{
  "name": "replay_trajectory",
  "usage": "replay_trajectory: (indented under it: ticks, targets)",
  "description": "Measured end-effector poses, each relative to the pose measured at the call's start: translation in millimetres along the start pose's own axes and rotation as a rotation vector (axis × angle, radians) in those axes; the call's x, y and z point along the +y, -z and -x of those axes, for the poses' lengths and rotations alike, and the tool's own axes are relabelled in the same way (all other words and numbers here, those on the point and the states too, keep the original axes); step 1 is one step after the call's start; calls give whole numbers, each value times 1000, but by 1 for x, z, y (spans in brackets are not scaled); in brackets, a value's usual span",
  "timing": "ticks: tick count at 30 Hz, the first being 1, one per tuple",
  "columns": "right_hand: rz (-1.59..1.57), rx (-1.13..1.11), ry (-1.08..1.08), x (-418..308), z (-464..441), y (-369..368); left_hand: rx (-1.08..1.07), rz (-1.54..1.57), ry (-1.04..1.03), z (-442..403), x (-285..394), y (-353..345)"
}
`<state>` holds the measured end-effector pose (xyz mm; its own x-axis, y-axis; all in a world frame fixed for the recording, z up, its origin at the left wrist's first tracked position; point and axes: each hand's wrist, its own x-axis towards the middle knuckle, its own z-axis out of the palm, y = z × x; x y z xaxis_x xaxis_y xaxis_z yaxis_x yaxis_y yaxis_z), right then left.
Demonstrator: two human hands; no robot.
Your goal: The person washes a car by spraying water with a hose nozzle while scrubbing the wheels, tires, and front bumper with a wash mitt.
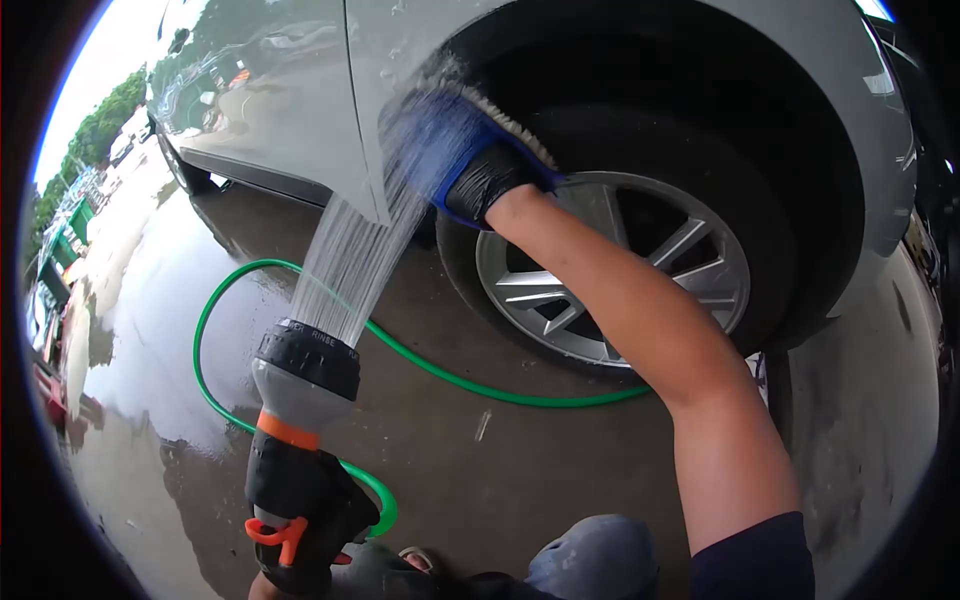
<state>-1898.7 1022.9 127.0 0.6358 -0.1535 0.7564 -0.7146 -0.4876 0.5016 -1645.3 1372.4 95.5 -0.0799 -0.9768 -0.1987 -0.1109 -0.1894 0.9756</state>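
At the lower left my left hand point(325, 510), in a black glove, grips the handle of a spray nozzle point(305, 370) with orange parts. A wide fan of water point(350, 260) leaves the nozzle upward and strikes a blue wash mitt point(440, 140). My right hand point(490, 180) is inside this mitt, so its fingers are hidden; black material shows at the wrist. The mitt lies against the car's grey body panel point(400, 40) at the front of the wheel arch, above the tire point(460, 270).
A green hose point(480, 390) curves over the wet ground point(430, 460) below the car. The silver wheel rim point(735, 270) is behind my right forearm. My knee point(595, 560) shows at the bottom. Green containers point(75, 230) and trees point(105, 130) stand at the far left.
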Motion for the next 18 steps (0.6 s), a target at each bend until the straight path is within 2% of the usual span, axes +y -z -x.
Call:
replay_trajectory:
  ticks: [2,4,5,6,8,10,12,15,18]
  targets:
    - [119,-555,70,-48,-8,-13,24,6,9,9,-1,14]
    - [42,-585,52,-70,23,-80,55,18,19,16,-4,26]
    - [18,-415,71,-74,36,-105,72,32,22,22,-4,33]
    - [70,-373,113,-74,32,-105,90,41,32,28,-5,38]
    - [203,-533,219,-64,13,-64,112,56,53,35,-6,45]
    - [64,-290,135,-36,-16,-15,140,36,36,31,-5,47]
    - [-26,-287,9,-10,-28,57,177,12,-7,28,-4,47]
    - [-152,-432,-279,66,49,79,222,-19,-80,16,0,39]
    - [-105,-486,-520,89,149,130,279,-47,-159,2,6,30]
